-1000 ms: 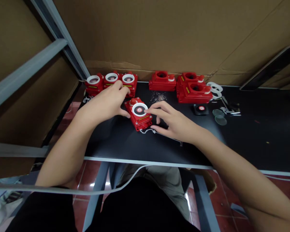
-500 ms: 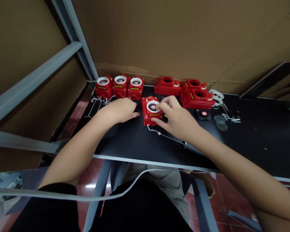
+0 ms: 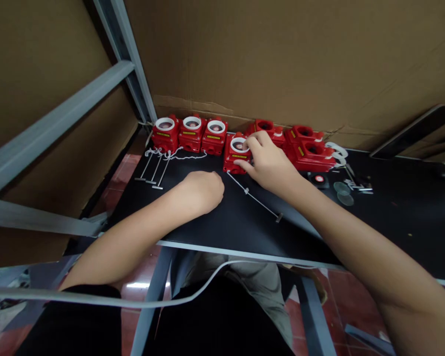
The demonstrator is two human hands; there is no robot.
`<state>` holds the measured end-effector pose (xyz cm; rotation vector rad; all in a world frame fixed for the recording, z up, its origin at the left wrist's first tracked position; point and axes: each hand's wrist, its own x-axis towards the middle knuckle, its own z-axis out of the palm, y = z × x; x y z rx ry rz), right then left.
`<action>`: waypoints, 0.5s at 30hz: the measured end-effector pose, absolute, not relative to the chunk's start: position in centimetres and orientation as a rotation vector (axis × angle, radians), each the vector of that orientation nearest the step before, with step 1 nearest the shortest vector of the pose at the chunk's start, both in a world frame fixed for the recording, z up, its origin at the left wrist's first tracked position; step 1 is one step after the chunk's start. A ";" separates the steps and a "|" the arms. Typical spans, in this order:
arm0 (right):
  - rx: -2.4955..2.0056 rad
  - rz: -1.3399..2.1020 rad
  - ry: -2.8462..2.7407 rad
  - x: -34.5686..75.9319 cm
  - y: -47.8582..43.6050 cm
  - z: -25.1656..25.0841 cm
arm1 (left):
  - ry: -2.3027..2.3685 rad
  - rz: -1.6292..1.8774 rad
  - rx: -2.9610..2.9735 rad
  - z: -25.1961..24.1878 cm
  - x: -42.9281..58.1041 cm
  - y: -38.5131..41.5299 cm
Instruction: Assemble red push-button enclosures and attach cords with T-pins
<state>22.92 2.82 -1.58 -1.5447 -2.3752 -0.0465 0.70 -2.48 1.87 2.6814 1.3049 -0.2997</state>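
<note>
My right hand (image 3: pixel 267 159) grips the right side of a red alarm call point (image 3: pixel 235 163), thumb at its front and fingers by its white ring. From the call point's front edge a thin chain runs across the black table to a small metal hammer (image 3: pixel 279 217). My left hand (image 3: pixel 204 192) is a loose fist just above or on the table, apart from the boxes; its palm is hidden and nothing shows in it. Three similar call points with white rings (image 3: pixel 192 132) stand in a row at the back left, their hammers (image 3: pixel 154 170) on chains in front.
Red housings (image 3: pixel 313 154) with open round holes stand behind and right of my right hand. White rings (image 3: pixel 337 151), clear discs (image 3: pixel 343 193) and a small black part (image 3: pixel 319 179) lie on the right. A metal frame (image 3: pixel 133 64) and cardboard border the table.
My right hand has pushed the call point back, close to the row, and its hammer chain now trails straighter. My left hand has come away from the row toward me and curled into a fist.
</note>
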 end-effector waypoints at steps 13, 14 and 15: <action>-1.602 -0.078 -2.267 22.5 8.5 -3.5 | 1.350 -0.507 2.677 3.9 1.9 -3.3; -1.597 -0.072 -2.268 22.5 8.7 -3.5 | 1.346 -0.505 2.680 3.9 1.9 -3.2; -1.585 -0.066 -2.274 22.5 8.8 -3.5 | 1.340 -0.503 2.682 3.9 1.9 -3.2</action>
